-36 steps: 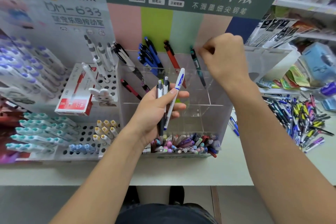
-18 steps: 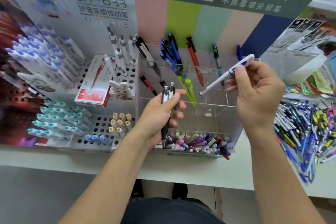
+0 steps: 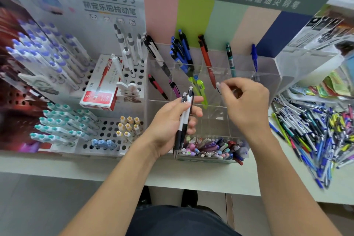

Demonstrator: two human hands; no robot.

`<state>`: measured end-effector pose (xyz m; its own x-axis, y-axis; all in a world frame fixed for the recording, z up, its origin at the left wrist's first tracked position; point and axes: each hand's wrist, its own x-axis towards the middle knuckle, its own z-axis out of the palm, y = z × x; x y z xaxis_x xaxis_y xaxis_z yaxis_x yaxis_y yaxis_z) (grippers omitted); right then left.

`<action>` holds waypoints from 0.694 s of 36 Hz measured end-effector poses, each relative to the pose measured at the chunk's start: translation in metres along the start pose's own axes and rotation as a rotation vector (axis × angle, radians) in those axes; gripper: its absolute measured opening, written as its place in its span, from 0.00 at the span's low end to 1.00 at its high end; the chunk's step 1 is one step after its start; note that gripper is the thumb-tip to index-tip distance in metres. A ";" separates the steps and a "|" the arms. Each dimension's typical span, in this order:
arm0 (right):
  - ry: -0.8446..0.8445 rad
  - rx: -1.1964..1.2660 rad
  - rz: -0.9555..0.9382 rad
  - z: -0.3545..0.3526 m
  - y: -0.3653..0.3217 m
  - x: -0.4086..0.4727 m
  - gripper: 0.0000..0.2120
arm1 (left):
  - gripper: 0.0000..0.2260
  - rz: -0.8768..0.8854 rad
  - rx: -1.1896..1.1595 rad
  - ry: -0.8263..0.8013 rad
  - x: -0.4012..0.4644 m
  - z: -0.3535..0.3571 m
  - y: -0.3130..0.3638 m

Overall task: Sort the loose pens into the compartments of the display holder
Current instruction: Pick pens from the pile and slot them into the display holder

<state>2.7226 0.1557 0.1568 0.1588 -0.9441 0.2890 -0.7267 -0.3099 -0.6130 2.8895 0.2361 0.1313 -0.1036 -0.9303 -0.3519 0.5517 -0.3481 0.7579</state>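
Two white-and-black retractable pens [image 3: 184,120] are being gripped upright in the left hand [image 3: 170,124], its fingers curled round their barrels, tips pointing down toward the pale tabletop [image 3: 191,176] and clicker ends standing just above the index finger. The right hand [image 3: 247,105] is being held over the clear acrylic display holder [image 3: 275,74], its thumb and fingertips pinched on the white end of a pen [image 3: 218,86]; the rest of that pen is hidden by the hand and blurred, so its colour cannot be told. Inside the holder's rear compartments several pens are being kept leaning: a black-and-white pen [image 3: 153,50] at the far left, a cluster of blue pens [image 3: 181,51] next to it, an orange-red pen [image 3: 206,57], a teal pen [image 3: 229,57] and a single dark blue pen [image 3: 254,57] toward the right. In the row in front, a red-and-black pen [image 3: 157,87], a magenta pen [image 3: 174,89] and two lime-green pens [image 3: 200,90] are being held. A shallow front tray [image 3: 210,159] is being filled with mixed pastel pens lying on their sides. To the right, a large heap of loose multicoloured pens [image 3: 316,132] is being left spread on the tabletop, well apart from the holder. To the left, a red-and-white pen box [image 3: 101,86] is being propped on a perforated white rack [image 3: 107,132].
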 end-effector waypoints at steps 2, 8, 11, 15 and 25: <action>-0.169 0.241 0.064 -0.002 -0.026 -0.009 0.03 | 0.15 0.010 0.058 -0.008 -0.003 0.000 0.001; -0.368 0.468 0.114 0.016 -0.045 -0.008 0.03 | 0.11 0.077 0.304 0.026 -0.010 -0.006 0.010; -0.407 0.534 0.112 0.018 -0.051 -0.003 0.02 | 0.11 0.136 0.488 0.147 -0.011 -0.015 0.015; -0.427 0.574 0.107 0.022 -0.064 0.001 0.03 | 0.14 0.217 0.677 0.210 -0.013 -0.027 0.020; -0.631 0.567 -0.033 0.027 -0.090 0.014 0.06 | 0.15 0.285 0.901 0.150 -0.025 -0.036 0.040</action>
<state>2.8081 0.1675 0.1955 0.6398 -0.7671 -0.0481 -0.2973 -0.1892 -0.9359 2.9440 0.2496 0.1502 0.0781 -0.9911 -0.1078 -0.3106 -0.1269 0.9420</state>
